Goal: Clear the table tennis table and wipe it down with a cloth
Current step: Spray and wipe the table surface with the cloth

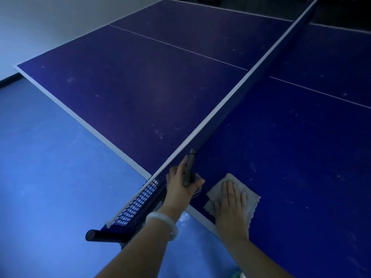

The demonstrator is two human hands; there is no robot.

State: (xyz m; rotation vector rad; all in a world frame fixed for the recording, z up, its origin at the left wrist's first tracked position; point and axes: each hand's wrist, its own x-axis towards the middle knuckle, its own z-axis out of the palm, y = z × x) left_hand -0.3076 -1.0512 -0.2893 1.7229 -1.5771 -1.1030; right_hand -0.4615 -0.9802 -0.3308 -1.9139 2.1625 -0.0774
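Observation:
The dark blue table tennis table (140,93) fills most of the view, its surface speckled with pale dust marks. A grey cloth (251,199) lies flat on the near right half, close to the table's edge. My right hand (230,203) presses on it with straight fingers. My left hand (180,185), with a pale bangle on the wrist, grips a grey spray bottle (189,167) beside the net (241,97), at the table's near edge.
The net runs diagonally from the near clamp post (94,234) up to the far right. Blue floor (50,177) lies to the left and below. A pale wall (40,27) stands behind the left end.

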